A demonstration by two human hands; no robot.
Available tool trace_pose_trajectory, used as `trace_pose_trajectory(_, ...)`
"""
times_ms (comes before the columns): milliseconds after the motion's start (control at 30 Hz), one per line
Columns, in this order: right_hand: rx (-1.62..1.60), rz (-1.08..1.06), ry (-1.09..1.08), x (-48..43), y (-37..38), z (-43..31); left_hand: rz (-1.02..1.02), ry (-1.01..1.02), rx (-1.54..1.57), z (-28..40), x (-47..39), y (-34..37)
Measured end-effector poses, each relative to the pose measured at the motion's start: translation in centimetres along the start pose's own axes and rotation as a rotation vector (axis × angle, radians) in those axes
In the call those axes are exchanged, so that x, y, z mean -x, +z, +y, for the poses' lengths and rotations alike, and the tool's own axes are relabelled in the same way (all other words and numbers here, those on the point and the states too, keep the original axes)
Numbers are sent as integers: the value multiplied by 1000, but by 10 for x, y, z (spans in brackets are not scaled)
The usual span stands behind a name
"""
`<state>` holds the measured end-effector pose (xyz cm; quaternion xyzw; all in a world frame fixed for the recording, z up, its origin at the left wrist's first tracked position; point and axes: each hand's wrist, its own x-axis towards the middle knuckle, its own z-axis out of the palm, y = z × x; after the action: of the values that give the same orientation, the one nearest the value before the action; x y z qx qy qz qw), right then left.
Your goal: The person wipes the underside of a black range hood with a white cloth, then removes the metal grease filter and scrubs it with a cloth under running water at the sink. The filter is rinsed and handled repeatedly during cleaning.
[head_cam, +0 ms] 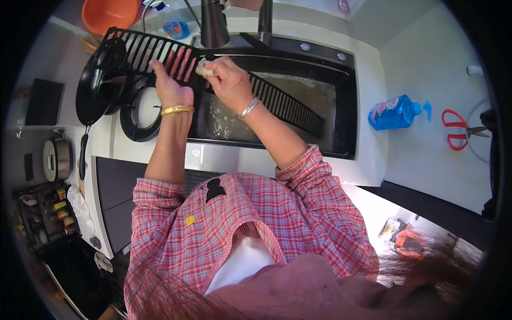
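A long black slatted rack point(285, 99) lies slantwise, its left end raised past the sink's edge and its right end down in the black sink point(349, 116). My left hand point(173, 86) grips the raised part from below, the thumb on the near edge and the fingers showing through the slats. In my right hand point(233, 82) is a crumpled pale scrubbing cloth point(205, 69), pressed against the rack near its middle. Shallow, cloudy water with some suds point(224, 120) covers the sink bottom. The right fingertips are partly hidden by the cloth.
A black faucet point(265, 24) rises behind the sink. Left are a black wok point(93, 96), a black ring-shaped stand point(138, 134) and an orange basin point(106, 16). A blue soap bottle point(394, 113) and red-handled scissors point(456, 130) appear on the right.
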<state>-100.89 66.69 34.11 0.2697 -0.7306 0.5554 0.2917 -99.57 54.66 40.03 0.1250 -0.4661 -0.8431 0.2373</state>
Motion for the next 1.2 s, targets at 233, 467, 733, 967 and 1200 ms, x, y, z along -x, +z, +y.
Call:
trace_pose_trajectory(233, 224, -251, 150, 87, -79, 53, 59, -22, 17, -3, -6, -20)
trace_pose_trajectory(467, 157, -95, 224, 47, -84, 66, 39, -15, 11, -8, -11, -19)
trace_pose_trajectory(733, 76, -160, 163, 57, -51, 72, 184, 35, 39, -1, -33, -54)
trace_pose_trajectory(967, -12, -167, 211, 41, -39, 41, 231, 25, 98, -5, -41, -69)
trace_pose_trajectory(1200, 139, -220, -3, 41, -45, 29, 268, 17, 107, 4, -52, -80)
